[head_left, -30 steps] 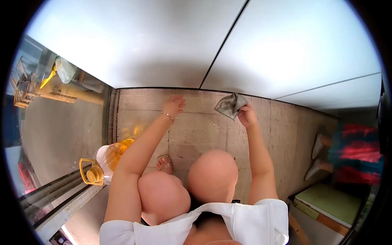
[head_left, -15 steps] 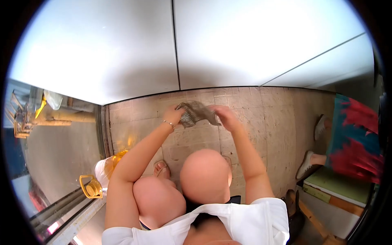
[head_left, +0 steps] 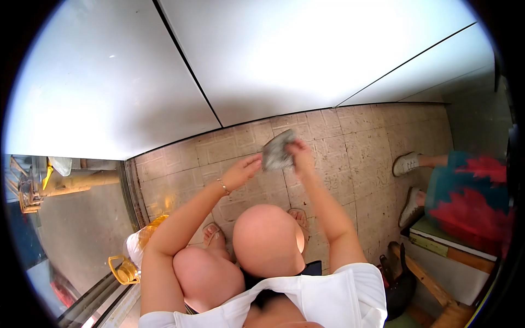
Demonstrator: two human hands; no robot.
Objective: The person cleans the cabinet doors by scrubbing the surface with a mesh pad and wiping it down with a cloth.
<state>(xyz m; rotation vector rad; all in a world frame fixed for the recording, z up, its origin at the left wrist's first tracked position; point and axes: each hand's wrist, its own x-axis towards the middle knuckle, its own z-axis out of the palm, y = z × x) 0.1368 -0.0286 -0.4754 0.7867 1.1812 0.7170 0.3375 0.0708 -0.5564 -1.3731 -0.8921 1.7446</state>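
Note:
A grey, mesh-like cloth (head_left: 278,151) hangs above the tiled floor, near the foot of the white panels (head_left: 328,49). My right hand (head_left: 299,155) grips its right side, fingers closed on it. At the cloth's left edge is my left hand (head_left: 244,172), its fingers stretched out and close together; whether they touch the cloth is hard to tell. A bracelet circles my left wrist. Both my knees are bent below the hands, with sandalled feet on the floor.
A large bottle of yellow liquid (head_left: 131,257) stands left of my left arm. At the right are another person's shoes (head_left: 407,164) and red and teal clothing (head_left: 470,197). Below them is a green-topped box (head_left: 432,232), beside a wooden frame (head_left: 424,279).
The cloth went from my right hand to a spread between both hands, and is now more folded at my right hand. The view has turned, shifting the panels' seam left.

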